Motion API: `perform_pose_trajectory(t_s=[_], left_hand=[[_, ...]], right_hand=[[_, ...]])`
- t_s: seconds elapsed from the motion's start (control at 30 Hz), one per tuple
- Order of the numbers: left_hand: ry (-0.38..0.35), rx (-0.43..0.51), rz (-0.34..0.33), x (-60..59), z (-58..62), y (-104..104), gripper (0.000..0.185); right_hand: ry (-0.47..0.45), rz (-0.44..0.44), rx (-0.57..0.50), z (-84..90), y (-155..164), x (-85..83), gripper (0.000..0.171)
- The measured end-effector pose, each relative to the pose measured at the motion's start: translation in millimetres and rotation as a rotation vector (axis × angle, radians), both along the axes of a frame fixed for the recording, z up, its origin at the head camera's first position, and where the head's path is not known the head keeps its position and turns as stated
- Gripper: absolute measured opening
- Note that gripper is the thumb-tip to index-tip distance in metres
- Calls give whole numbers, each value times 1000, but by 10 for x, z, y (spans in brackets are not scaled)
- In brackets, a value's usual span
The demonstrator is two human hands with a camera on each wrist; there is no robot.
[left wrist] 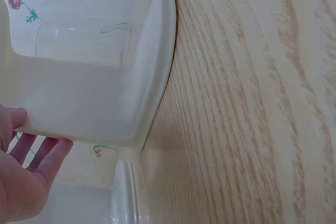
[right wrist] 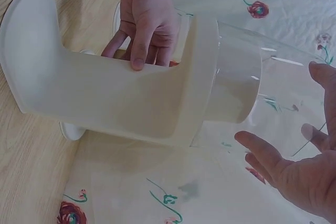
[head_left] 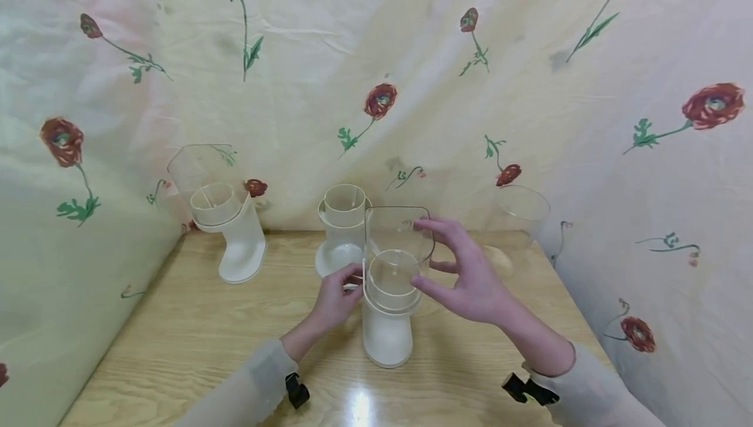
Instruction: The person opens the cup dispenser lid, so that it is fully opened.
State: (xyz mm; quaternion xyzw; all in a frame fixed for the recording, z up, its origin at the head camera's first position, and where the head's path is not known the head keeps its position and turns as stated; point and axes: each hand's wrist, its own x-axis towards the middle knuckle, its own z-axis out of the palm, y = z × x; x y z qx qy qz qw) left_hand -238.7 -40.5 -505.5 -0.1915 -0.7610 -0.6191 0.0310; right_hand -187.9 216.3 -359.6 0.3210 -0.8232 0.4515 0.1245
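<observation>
On table, white stand upright.

Pretty bright, soft and even light all over, only faint shadows. There's a white glare patch on the near edge of the tabletop, so the light's overhead. The head view bends at the edges, fisheye style. Left wrist view goes soft up close, with the fingers blurry.
</observation>
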Motion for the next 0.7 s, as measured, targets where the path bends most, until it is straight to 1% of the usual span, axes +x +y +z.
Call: perform_pose_trajectory(t_s=[0.1, 0.2, 0.3, 0.37, 0.43, 0.53, 0.7], left_hand=[[0, -40, -42, -36, 22, -27, 27], [29, -88, -92, -95, 64, -58, 29], [66, -103, -144, -154, 99, -79, 25], [81, -104, -172, -180, 107, -92, 23], [77, -100, -191, -194, 101, -105, 21], [72, -104, -200, -186, 89, -129, 20], [63, -120, -188, -125, 120, -167, 26]], right_hand=[[22, -12, 6, -3, -4, -5, 81], [61, -55, 12, 18, -18, -4, 83], [74, -105, 11, 45, -48, 1, 84], [67, -121, 7, 53, -72, 1, 82], [59, -122, -1, 45, -84, -2, 79], [66, -103, -15, 5, -75, -23, 78], [92, -40, -23, -59, -13, -94, 80]])
